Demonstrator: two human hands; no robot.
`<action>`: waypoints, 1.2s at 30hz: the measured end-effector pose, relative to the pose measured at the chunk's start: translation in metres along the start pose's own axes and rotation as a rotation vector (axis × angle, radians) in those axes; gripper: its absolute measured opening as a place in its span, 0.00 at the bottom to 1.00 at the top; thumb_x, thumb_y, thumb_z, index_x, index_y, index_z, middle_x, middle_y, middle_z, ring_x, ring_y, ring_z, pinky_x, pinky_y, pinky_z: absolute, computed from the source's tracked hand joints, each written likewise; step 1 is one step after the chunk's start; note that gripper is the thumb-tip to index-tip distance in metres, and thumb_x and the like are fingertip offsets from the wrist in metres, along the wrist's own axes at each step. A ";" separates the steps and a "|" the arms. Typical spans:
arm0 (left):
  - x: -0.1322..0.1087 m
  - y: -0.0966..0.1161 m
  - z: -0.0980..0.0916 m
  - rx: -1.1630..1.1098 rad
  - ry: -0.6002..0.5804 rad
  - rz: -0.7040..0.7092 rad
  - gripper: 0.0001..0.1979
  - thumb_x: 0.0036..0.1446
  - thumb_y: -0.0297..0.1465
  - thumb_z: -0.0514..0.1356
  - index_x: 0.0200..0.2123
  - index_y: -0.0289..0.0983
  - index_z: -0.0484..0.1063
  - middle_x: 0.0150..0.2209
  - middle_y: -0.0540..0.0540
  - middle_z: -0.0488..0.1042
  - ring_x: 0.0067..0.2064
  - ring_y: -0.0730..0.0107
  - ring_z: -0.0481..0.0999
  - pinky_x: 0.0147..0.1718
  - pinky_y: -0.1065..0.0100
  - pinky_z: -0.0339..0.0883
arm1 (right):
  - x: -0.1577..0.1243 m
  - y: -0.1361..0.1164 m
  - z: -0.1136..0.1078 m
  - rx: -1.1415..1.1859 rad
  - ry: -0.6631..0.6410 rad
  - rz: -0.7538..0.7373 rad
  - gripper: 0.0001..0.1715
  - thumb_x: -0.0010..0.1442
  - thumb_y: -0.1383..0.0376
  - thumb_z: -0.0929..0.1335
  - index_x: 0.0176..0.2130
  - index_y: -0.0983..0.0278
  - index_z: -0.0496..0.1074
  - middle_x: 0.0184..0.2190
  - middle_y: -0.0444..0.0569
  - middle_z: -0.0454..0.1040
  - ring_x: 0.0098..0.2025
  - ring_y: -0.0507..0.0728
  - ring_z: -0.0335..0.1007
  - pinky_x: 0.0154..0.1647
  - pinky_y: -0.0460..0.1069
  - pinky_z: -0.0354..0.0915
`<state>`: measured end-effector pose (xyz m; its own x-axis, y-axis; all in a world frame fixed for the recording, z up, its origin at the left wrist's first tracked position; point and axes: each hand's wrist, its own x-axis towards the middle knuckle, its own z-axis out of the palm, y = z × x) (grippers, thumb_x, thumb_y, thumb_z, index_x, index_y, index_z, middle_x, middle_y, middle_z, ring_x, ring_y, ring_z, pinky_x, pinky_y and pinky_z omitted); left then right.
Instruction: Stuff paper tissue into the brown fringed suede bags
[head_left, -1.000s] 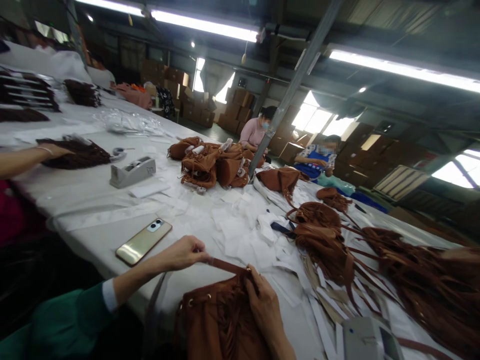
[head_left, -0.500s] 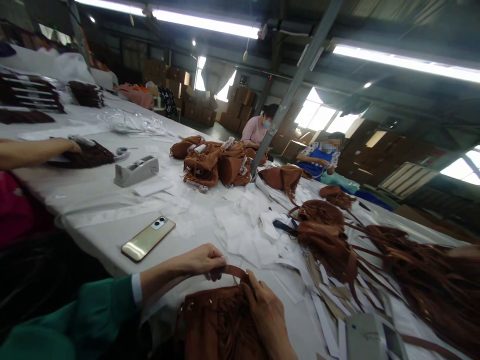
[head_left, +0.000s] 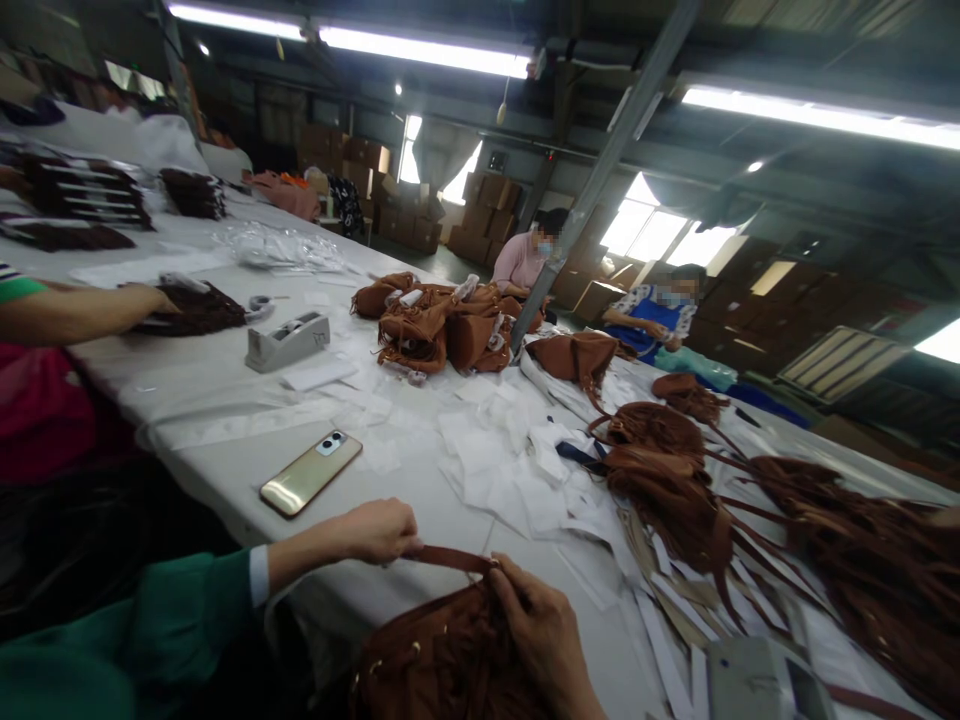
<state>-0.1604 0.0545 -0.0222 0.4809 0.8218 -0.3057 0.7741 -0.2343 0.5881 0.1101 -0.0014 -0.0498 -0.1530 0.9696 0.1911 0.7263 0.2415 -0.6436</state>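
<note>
My left hand [head_left: 382, 532] is closed on one end of a brown strap [head_left: 454, 559], which stretches to the right above a brown fringed bag [head_left: 442, 650]. The bag has small metal eyelets and lies at the bottom centre, at the table's near edge. At its top, my right hand [head_left: 536, 615] pinches the strap's other end together with the bag's rim. Part of the bag is out of frame below.
A gold phone [head_left: 311, 473] and a grey tape dispenser [head_left: 289, 342] lie left on the white table [head_left: 217, 430]. Several brown bags [head_left: 660, 480] and paper pieces spread across it. A second dispenser [head_left: 769, 680] stands lower right. A co-worker's arm [head_left: 90, 312] reaches in at left.
My left hand has moved left and pulled the strap straighter. The bag has tilted and sits slightly lower. The co-worker's hand at left still rests at a dark item.
</note>
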 end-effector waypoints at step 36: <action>-0.018 0.092 -0.039 0.254 0.186 0.183 0.20 0.61 0.38 0.48 0.27 0.35 0.74 0.25 0.44 0.72 0.28 0.66 0.71 0.27 0.70 0.57 | -0.025 -0.033 -0.022 0.028 0.084 0.083 0.23 0.63 0.50 0.60 0.36 0.59 0.79 0.26 0.44 0.77 0.28 0.56 0.72 0.28 0.44 0.61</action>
<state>-0.1140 0.0384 0.0666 0.5555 0.8295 -0.0575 0.7711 -0.4881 0.4089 0.1049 -0.0348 -0.0172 -0.0355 0.9798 0.1968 0.7152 0.1625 -0.6798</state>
